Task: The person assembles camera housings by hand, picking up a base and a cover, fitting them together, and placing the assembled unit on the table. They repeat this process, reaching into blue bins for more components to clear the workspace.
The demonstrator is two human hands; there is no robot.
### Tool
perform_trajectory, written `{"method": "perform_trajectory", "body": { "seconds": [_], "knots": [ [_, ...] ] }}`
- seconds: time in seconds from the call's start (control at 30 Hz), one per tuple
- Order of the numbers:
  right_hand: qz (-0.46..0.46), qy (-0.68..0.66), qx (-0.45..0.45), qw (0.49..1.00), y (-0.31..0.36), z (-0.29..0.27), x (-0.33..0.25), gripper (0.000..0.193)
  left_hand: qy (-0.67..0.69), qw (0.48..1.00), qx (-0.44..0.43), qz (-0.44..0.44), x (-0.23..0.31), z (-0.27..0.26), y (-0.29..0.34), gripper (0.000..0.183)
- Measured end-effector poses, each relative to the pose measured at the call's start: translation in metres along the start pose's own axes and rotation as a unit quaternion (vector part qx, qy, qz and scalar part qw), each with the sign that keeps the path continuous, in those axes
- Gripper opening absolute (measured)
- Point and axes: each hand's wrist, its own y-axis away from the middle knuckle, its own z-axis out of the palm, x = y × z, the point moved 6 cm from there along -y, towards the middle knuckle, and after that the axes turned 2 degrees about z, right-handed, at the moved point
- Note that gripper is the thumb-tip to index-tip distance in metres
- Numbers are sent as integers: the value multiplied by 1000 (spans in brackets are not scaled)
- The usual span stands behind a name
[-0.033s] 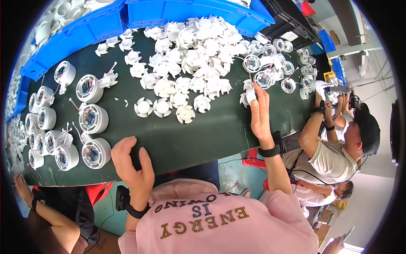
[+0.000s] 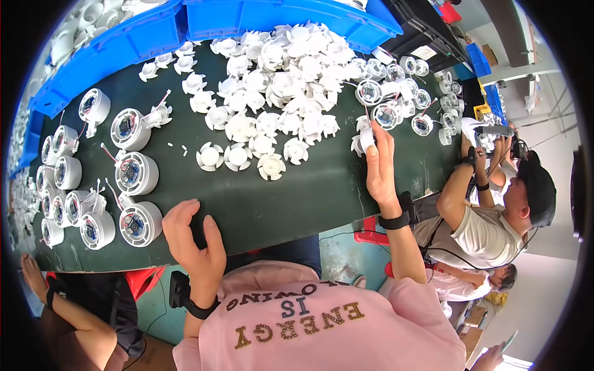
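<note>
At the front edge of the green table, my left hand (image 2: 197, 242) hangs open, thumb apart from the bent fingers, with nothing in it. Just beyond those fingers stands a white round fan housing (image 2: 140, 224) with a circuit board inside. Farther off on the right, my right hand (image 2: 380, 166) grips a small white round motor housing (image 2: 366, 137) between thumb and fingers; a thin wire rises from it, and the fingers partly hide it. White fan impellers (image 2: 296, 151) with curved blades lie to the left of that hand, and many more are heaped behind them.
More housings with boards and wires (image 2: 97, 229) stand at the left; motor units (image 2: 386, 115) cluster at the right. Blue bins (image 2: 278, 18) line the back. A co-worker in a black cap (image 2: 537, 191) sits at right, and another person's hand (image 2: 34, 276) touches the table at far left.
</note>
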Motion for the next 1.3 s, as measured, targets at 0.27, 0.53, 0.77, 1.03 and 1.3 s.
{"method": "perform_trajectory", "body": {
  "seconds": [0.27, 0.53, 0.77, 1.03, 1.3],
  "knots": [
    [-48, 206, 8, 977, -9, -1, -31, 43, 0, 1000, 11, 17, 6, -2, -7, 28],
    [-30, -234, -49, 971, -7, 4, -107, 44, 377, 897, -165, -163, 35, 21, -2, 27],
    [-180, -313, -297, 884, -35, 45, -219, 33, 705, 594, -120, -368, 27, 36, -11, 55],
    [-98, 226, 60, 967, -287, 29, -133, 25, 615, 701, -191, -306, 26, -1, 7, 24],
    [-176, 138, -119, 967, -310, 30, -102, 21, 496, 781, -255, -281, 30, -10, 23, 44]
  ]
}}
